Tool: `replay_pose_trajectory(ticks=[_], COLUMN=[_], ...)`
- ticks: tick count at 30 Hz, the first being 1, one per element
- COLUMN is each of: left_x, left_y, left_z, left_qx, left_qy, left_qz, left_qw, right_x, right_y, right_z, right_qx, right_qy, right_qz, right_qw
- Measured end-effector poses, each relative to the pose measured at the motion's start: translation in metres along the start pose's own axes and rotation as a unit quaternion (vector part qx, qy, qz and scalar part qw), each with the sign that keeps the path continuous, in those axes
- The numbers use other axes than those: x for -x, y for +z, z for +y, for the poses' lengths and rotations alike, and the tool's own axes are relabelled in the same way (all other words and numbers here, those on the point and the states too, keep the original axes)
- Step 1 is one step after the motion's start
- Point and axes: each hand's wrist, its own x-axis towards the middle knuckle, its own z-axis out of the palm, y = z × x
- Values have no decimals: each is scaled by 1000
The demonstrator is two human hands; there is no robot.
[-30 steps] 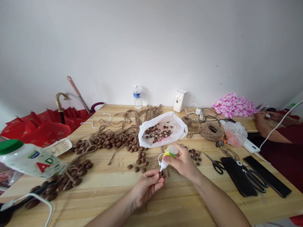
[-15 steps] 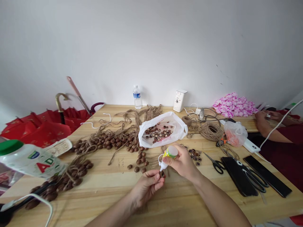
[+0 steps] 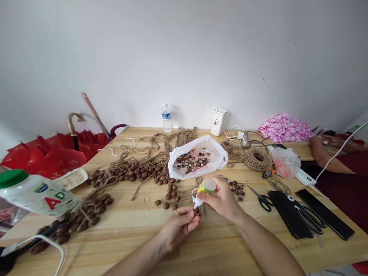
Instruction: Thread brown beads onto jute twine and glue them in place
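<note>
Between thumb and fingers, my left hand (image 3: pixel 180 226) pinches a small brown nutshell half (image 3: pixel 197 211), its hollow side facing up. My right hand (image 3: pixel 224 199) grips a white glue bottle (image 3: pixel 207 186) with a yellow-green label, tilted nozzle-down so that its tip meets the shell's rim. Whether glue flows cannot be made out. Just beyond my hands lies an open white plastic bag (image 3: pixel 184 174) with many shell halves inside. Loose round nuts (image 3: pixel 172 191) sit left of the bottle, and more shell halves (image 3: pixel 237 188) lie right of my right hand.
Nuts strung on twine (image 3: pixel 135 170) spread across the left. A green-capped bottle (image 3: pixel 37 195) stands front left. To the right are a twine coil (image 3: pixel 257 159), black scissors (image 3: pixel 263 200), phones (image 3: pixel 289 214) and a co-worker's arm (image 3: pixel 327 155). A water bottle (image 3: pixel 166 118) stands near the wall.
Almost nothing differs. The glue bottle and both my hands keep their place over the nutshell half; the co-worker's hands at the far right have shifted slightly.
</note>
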Motion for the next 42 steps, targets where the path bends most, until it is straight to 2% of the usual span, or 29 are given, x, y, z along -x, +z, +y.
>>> replay_pose_trajectory(ticks=[15,19,24,28,35,42], left_x=[0,-1,-1,2,6,2], left_y=[-1,-3,-5,-4,0,-4], left_z=[-1,-1,-1,0,1,-1], left_qx=[-2,0,-8,-11,-26,-22], left_qy=[-2,1,10,18,18,16], left_qz=[6,-6,-37,-66,-80,-79], left_qw=[1000,1000,999,998,996,997], right_x=[1,-2,-17,-26,-28,-29], right_y=[1,-2,-15,-18,-12,-12], right_z=[0,1,12,21,27,32], right_qx=[11,-63,-254,-339,-408,-403], right_qy=[-9,29,135,196,183,189], right_qz=[9,-3,-62,-79,-66,-53], right_qw=[1000,998,956,917,892,894])
